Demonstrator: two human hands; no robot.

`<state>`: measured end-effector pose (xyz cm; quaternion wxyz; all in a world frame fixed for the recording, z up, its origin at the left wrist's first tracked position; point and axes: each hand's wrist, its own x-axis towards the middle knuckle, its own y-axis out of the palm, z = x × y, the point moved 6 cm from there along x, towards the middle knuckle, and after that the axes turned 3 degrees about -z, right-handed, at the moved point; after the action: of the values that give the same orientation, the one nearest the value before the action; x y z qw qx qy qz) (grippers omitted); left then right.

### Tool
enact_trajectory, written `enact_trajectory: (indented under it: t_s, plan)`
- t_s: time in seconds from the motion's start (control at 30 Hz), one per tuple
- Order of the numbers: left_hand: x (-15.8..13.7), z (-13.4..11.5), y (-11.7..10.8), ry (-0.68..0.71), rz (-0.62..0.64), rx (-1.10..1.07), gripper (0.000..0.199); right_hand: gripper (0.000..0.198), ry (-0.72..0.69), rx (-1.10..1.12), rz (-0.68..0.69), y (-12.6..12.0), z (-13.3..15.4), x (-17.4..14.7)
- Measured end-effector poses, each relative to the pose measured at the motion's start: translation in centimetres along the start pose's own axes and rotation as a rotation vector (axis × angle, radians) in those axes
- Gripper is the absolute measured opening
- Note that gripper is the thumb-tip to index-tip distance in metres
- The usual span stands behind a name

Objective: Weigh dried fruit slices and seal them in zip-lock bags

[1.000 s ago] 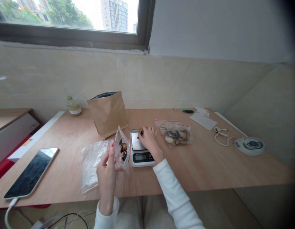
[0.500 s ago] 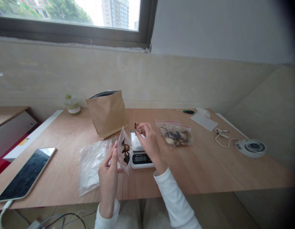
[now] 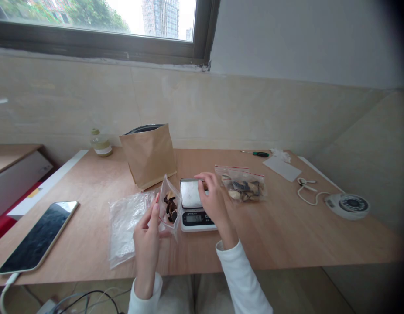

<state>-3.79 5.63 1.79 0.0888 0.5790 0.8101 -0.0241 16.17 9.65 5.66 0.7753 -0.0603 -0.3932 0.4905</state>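
My left hand (image 3: 147, 235) pinches the edge of a clear zip bag (image 3: 165, 222), holding it upright with its mouth spread, left of the scale. Several dried mushroom pieces (image 3: 171, 207) lie inside that bag, dark and tan. My right hand (image 3: 215, 196) hovers over the right part of the scale's metal plate, thumb and fingers apart. In the gap between them shows a brown piece (image 3: 205, 186), mostly hidden by the hand. The white kitchen scale (image 3: 185, 227) has a dark display whose digits are too small to read.
Behind stands an open brown paper pouch (image 3: 148, 159). Filled zip bags of dried mushrooms (image 3: 244, 187) lie right of the scale, flat clear bags (image 3: 123, 235) to the left. Also around: a phone (image 3: 38, 237), bottle (image 3: 101, 144), screwdriver (image 3: 261, 154) and white dome camera (image 3: 347, 206).
My right hand has moved right, from near the bag's mouth to over the scale plate, and released its mushroom piece. More pieces show in the bag. My left hand keeps its hold.
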Motion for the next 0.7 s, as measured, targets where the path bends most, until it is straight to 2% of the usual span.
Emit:
enact_trajectory:
  t_s: [0.17, 0.27, 0.33, 0.43, 0.57, 0.7]
  plan:
    - [0.0, -0.1, -0.1, -0.009, -0.011, 0.001, 0.049, 0.027, 0.019, -0.338, 0.09, 1.0, -4.8, -0.8]
    - [0.0, 0.0, 0.0, -0.008, -0.002, -0.01, 0.049, 0.023, 0.041, -0.387, 0.12, 1.1, -6.0, -0.9]
    - [0.1, 0.3, 0.0, -0.018, -0.006, -0.009, 0.051, 0.02, 0.054, -0.356, 0.11, 0.7, -5.8, -0.7]
    - [0.1, 0.5, 0.1, -0.018, -0.013, -0.01, 0.053, 0.019, 0.064, -0.161, 0.06, -0.4, -3.8, -0.2]
    - [-0.2, -0.1, 0.6, 0.019, 0.024, -0.016, 0.05, 0.021, 0.029, 0.14, 0.029, -1.9, 1.3, 0.2]
    - [-0.6, -0.6, 1.0, 0.013, 0.041, -0.009, 0.051, 0.022, -0.058, 0.222, 0.241, -1.4, 5.5, 0.1]
